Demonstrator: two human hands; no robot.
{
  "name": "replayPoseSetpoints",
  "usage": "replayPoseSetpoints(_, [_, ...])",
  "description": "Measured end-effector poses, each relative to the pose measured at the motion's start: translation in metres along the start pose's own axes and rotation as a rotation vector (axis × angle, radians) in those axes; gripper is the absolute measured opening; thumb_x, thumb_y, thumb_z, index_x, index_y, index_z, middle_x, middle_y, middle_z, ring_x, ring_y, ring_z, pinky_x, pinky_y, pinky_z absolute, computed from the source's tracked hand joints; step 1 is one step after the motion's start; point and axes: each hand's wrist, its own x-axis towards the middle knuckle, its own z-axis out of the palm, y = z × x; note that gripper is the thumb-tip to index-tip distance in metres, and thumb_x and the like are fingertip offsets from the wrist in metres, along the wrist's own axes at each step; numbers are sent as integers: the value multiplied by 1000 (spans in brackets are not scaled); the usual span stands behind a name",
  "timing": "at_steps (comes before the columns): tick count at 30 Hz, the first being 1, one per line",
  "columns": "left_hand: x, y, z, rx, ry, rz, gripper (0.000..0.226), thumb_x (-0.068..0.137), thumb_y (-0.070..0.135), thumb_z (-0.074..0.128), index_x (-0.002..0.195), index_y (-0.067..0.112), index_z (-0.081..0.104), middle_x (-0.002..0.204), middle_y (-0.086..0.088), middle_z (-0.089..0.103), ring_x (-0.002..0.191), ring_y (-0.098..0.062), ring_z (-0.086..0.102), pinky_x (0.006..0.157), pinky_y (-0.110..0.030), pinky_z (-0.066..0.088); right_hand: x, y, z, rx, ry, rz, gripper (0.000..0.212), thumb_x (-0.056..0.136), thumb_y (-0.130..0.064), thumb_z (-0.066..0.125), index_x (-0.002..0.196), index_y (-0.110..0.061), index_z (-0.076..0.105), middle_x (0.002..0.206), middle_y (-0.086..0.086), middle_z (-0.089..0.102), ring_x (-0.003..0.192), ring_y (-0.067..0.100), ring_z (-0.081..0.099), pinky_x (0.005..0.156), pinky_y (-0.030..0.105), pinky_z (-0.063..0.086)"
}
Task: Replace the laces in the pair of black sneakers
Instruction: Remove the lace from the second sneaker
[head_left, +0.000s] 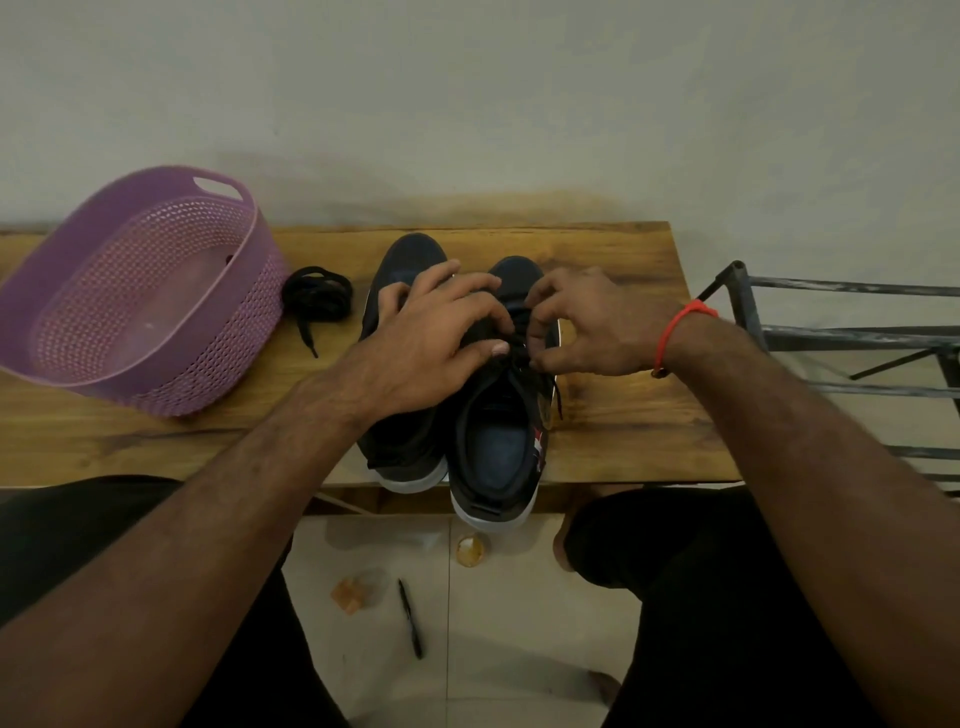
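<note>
A seated person works at the laces of a pair of black sneakers (457, 395) standing side by side, toes to the wall, at the near edge of a wooden worktop (613, 415), heels just over the edge, where both hands reach them easily. The left hand (436, 338) lies spread across the left shoe and reaches over to the right one, fingers straight and thumb pressed by the eyelets, apparently to hold the pair steady. The right hand (587, 332), a red band at its wrist, is curled narrow, its fingertips pinching the lace (519, 349) at the right shoe's upper eyelets; whether it is pulling out or threading in cannot be told. A loose end hangs down that shoe's outer side. A coiled black lace (318, 293) waits on the worktop between the shoes and a purple basket (171, 374), close at hand for whichever shoe takes it. A pen (410, 618) lies on the floor below.
</note>
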Motion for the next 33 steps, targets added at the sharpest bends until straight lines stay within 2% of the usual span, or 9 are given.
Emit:
replayPoseSetpoints(3, [1,-5,-1,-21,0,7,61,85,74,57,138,44,51,165,10,24,155,-19,4,117,-59,7,-1,1,-2,59,8,32,13,84,-35,70,79,-38,58,136,-2,43,132,24,30,108,42,33])
replayPoseSetpoints(5, [0,-7,-3,13,-12,1,71,78,81,57,139,45,49,168,7,17,156,-21,1,118,-60,6,1,1,-2,61,48,11,11,83,-34,69,80,-35,59,127,-3,48,125,22,37,104,40,36])
replayPoseSetpoints(9, [1,-7,-9,35,-36,-18,48,79,69,67,119,44,62,168,8,13,156,-21,-3,119,-59,2,1,1,-6,131,100,-25,8,88,-24,70,88,-26,62,100,-8,63,100,11,58,78,19,46])
replayPoseSetpoints(15, [0,-7,-15,63,-74,-14,35,74,70,70,97,43,70,165,14,21,155,-21,-2,118,-57,2,0,5,-10,147,87,-33,7,90,-25,71,94,-29,67,96,-11,67,94,5,60,69,10,38])
replayPoseSetpoints(18, [-1,-5,-17,79,-92,-12,34,73,68,72,96,43,70,165,16,19,154,-21,-3,117,-57,1,-1,5,-9,108,112,-45,3,92,-26,69,94,-28,67,97,-10,67,97,8,60,74,16,43])
replayPoseSetpoints(21, [-2,-4,-17,99,-114,-13,32,74,68,71,95,45,70,166,19,17,154,-20,-5,117,-58,0,-1,6,-9,62,129,-36,2,91,-26,66,91,-28,65,96,-12,63,97,11,58,87,38,50])
replayPoseSetpoints(23, [-2,-3,-15,123,-132,-15,32,74,68,71,96,45,69,166,20,15,154,-19,-7,116,-59,0,-2,10,-12,24,154,-9,4,89,-26,66,86,-27,63,96,-11,60,95,14,56,87,45,51])
replayPoseSetpoints(28, [-2,-4,-9,130,-143,-15,33,74,70,70,96,45,67,166,20,17,154,-19,-6,117,-63,1,-7,29,-22,42,380,115,4,85,-28,68,84,-27,64,103,-5,54,103,20,52,90,43,48])
replayPoseSetpoints(33, [-1,-4,-12,140,-116,-16,33,75,71,69,96,45,68,166,19,17,154,-18,-5,117,-61,0,-2,18,-12,9,200,-21,17,84,-45,70,99,-41,63,132,-2,49,129,26,39,108,49,35])
